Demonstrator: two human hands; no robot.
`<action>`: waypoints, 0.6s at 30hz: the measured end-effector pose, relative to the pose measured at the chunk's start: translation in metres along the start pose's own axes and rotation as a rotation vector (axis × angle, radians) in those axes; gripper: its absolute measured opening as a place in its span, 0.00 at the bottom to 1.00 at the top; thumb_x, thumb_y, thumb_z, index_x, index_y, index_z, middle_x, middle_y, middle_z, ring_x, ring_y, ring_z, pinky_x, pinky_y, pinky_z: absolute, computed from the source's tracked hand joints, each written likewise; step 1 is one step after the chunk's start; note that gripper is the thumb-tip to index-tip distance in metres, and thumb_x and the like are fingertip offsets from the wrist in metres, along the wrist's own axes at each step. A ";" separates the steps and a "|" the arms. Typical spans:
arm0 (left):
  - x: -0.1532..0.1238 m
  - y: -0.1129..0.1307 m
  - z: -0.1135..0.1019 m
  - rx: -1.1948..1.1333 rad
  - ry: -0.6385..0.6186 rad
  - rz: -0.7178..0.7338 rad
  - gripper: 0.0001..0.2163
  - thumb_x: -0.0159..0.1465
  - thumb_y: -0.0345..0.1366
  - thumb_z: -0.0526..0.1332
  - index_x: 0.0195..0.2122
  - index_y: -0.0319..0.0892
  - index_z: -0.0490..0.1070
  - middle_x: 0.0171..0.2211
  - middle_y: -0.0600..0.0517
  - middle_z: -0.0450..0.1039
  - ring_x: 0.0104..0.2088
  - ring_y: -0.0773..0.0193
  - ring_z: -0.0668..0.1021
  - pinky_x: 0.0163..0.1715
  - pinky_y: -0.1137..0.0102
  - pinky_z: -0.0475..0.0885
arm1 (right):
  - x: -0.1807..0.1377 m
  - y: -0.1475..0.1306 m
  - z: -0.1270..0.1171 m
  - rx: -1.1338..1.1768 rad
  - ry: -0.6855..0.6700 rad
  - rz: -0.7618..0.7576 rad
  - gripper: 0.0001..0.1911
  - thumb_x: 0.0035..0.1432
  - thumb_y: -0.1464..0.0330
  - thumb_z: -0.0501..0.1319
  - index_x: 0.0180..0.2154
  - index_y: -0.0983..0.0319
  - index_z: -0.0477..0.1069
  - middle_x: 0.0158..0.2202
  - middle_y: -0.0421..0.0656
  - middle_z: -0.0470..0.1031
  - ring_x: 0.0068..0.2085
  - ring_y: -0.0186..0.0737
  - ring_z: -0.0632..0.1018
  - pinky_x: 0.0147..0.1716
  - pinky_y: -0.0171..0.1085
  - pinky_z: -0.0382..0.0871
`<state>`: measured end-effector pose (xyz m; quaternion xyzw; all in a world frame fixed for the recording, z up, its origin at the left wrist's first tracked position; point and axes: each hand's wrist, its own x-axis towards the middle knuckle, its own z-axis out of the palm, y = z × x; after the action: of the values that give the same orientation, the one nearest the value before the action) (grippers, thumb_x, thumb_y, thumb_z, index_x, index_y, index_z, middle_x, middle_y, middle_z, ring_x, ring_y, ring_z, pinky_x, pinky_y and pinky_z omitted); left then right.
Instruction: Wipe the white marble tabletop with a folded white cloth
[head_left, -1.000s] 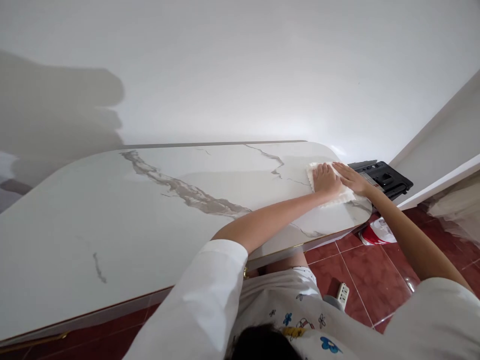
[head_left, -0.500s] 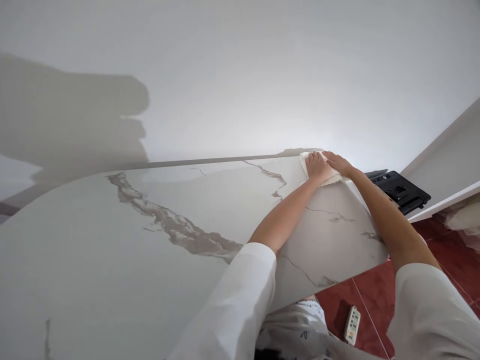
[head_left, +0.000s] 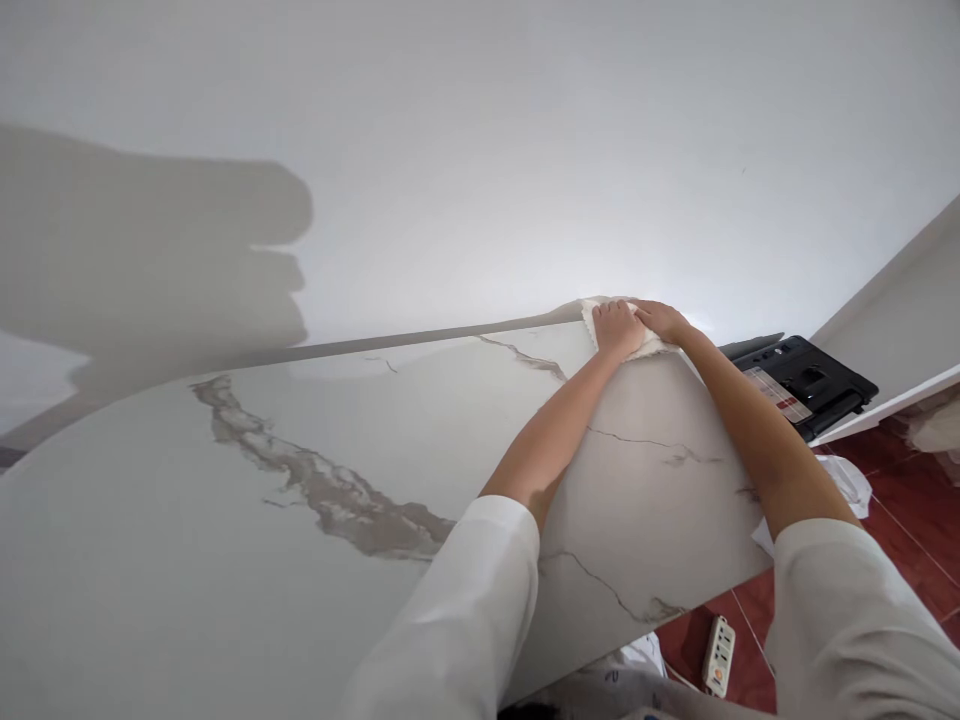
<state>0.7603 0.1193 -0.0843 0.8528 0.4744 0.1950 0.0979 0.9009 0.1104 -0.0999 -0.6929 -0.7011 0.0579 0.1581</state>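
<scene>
A white cloth (head_left: 654,347) with a scalloped edge lies bunched at the far right corner of a white marble-patterned tabletop (head_left: 360,420). My left hand (head_left: 619,330) grips the cloth, its fingers bent over it near the far edge. Just to its right, my right hand (head_left: 664,320) also holds the cloth, wrist bent, fingertips reaching toward the left hand. Both hands press the cloth against the tabletop edge, and part of it is hidden beneath them.
Behind the far edge rises a white wall (head_left: 480,150), with shadows at left. A black case-like object (head_left: 832,375) stands beyond the right end. Below, a power strip (head_left: 719,655) and some white material (head_left: 847,482) lie on the red tiled floor (head_left: 911,530).
Both hands and the cloth have shifted slightly left along the far edge. My right fingers look more bent than before. The view has tilted a little, showing more of the black object.
</scene>
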 end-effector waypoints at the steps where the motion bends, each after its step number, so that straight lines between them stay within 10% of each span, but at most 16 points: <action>1: -0.004 0.001 -0.001 0.000 -0.002 0.010 0.17 0.69 0.36 0.45 0.51 0.34 0.67 0.52 0.40 0.69 0.55 0.53 0.67 0.57 0.61 0.55 | -0.004 0.000 0.000 -0.003 0.003 -0.022 0.27 0.65 0.59 0.41 0.61 0.54 0.61 0.62 0.37 0.63 0.61 0.49 0.65 0.58 0.49 0.61; 11: -0.074 0.033 -0.013 -0.042 -0.043 0.073 0.23 0.68 0.35 0.44 0.62 0.30 0.55 0.64 0.39 0.55 0.65 0.50 0.55 0.63 0.58 0.47 | -0.082 -0.002 -0.005 -0.132 -0.006 -0.076 0.30 0.66 0.58 0.36 0.66 0.58 0.48 0.68 0.45 0.52 0.67 0.51 0.51 0.61 0.55 0.53; 18: -0.135 0.037 -0.027 -0.033 -0.125 0.213 0.24 0.67 0.36 0.43 0.64 0.33 0.53 0.65 0.43 0.53 0.66 0.53 0.54 0.64 0.60 0.48 | -0.190 -0.068 -0.040 -0.231 0.206 -0.064 0.33 0.64 0.57 0.41 0.68 0.55 0.37 0.64 0.47 0.61 0.65 0.58 0.59 0.62 0.68 0.41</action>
<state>0.7130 -0.0154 -0.0792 0.9071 0.3710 0.1583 0.1203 0.8462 -0.0852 -0.0689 -0.6861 -0.7048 -0.0996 0.1505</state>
